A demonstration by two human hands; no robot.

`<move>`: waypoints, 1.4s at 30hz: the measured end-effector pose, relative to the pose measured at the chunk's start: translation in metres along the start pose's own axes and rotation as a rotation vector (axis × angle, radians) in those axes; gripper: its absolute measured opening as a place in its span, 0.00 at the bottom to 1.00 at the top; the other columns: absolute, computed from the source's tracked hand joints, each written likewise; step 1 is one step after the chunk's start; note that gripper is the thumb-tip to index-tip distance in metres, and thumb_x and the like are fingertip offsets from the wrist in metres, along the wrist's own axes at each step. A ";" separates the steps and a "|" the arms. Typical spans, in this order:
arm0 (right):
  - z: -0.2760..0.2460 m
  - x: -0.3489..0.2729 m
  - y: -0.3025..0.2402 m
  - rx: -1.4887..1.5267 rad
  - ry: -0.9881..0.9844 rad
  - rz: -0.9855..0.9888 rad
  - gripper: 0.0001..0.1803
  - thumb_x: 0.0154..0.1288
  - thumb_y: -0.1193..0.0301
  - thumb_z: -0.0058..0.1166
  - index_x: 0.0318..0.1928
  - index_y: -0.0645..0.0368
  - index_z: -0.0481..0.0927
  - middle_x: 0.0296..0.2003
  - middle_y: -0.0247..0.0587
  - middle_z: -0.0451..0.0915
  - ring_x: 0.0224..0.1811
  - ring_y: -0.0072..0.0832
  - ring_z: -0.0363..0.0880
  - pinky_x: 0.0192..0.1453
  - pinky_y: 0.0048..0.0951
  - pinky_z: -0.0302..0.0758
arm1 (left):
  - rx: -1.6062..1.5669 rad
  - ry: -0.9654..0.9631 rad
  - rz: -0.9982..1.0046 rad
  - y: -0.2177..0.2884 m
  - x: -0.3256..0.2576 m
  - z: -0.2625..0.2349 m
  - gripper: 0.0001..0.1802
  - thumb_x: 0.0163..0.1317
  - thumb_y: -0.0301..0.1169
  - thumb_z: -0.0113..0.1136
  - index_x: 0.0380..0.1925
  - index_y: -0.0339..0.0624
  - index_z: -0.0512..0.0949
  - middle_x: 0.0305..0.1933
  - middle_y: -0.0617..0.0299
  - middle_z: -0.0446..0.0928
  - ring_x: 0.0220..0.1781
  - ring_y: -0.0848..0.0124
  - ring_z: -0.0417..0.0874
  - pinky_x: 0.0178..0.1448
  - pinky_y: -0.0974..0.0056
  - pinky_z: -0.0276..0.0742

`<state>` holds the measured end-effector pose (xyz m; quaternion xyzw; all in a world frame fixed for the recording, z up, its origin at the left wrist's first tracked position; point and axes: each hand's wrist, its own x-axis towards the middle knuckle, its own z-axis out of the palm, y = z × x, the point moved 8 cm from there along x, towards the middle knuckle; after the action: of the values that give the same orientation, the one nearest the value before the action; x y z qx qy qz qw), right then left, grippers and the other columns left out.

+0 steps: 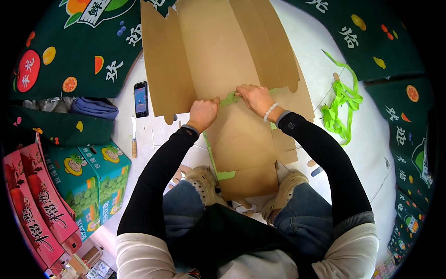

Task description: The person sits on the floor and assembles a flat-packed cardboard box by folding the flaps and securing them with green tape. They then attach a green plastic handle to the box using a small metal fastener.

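A large brown cardboard piece (241, 135) lies folded open between my feet and stretches away from me. A strip of bright green ribbon or tape (228, 99) crosses it, with more of the same green along its left edge and near corner. My left hand (203, 114) is closed at the left end of the strip, its fingertips pinched. My right hand (257, 99) bends over the strip from the right, fingers pressed together on it. Parts of the strip are hidden under the fingers.
A phone (141, 99) and a knife with a wooden handle (134, 139) lie on the floor at left. To the right is a tangled heap of green ribbon (337, 111). Pink cartons (39, 200) and green fruit boxes (100, 179) stand at lower left; printed dark-green cloths (395, 56) hang around.
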<state>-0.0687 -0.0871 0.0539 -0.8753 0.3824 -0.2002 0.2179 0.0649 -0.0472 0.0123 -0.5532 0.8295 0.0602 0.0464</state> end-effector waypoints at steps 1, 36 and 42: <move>-0.002 0.000 -0.001 0.003 0.012 -0.002 0.08 0.65 0.65 0.49 0.32 0.55 0.73 0.28 0.39 0.77 0.31 0.38 0.79 0.30 0.40 0.73 | -0.013 0.018 -0.002 0.000 0.000 0.000 0.04 0.56 0.28 0.51 0.29 0.41 0.72 0.21 0.52 0.79 0.21 0.56 0.81 0.26 0.56 0.75; 0.036 -0.005 -0.016 -0.390 0.074 -0.248 0.23 0.58 0.73 0.49 0.56 0.63 0.68 0.44 0.40 0.75 0.46 0.31 0.74 0.61 0.34 0.65 | -0.036 0.126 0.040 0.010 0.009 -0.015 0.03 0.50 0.26 0.53 0.27 0.43 0.74 0.20 0.55 0.78 0.19 0.58 0.80 0.23 0.57 0.74; 0.044 -0.003 -0.003 -0.214 -0.124 -0.235 0.28 0.59 0.74 0.46 0.62 0.62 0.63 0.52 0.43 0.73 0.55 0.33 0.71 0.66 0.35 0.60 | -0.077 0.120 0.064 0.008 0.011 -0.007 0.01 0.54 0.28 0.53 0.27 0.44 0.73 0.21 0.55 0.78 0.19 0.57 0.80 0.24 0.56 0.74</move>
<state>-0.0457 -0.0728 0.0183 -0.9428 0.2825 -0.1281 0.1218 0.0534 -0.0550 0.0179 -0.5303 0.8453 0.0605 -0.0266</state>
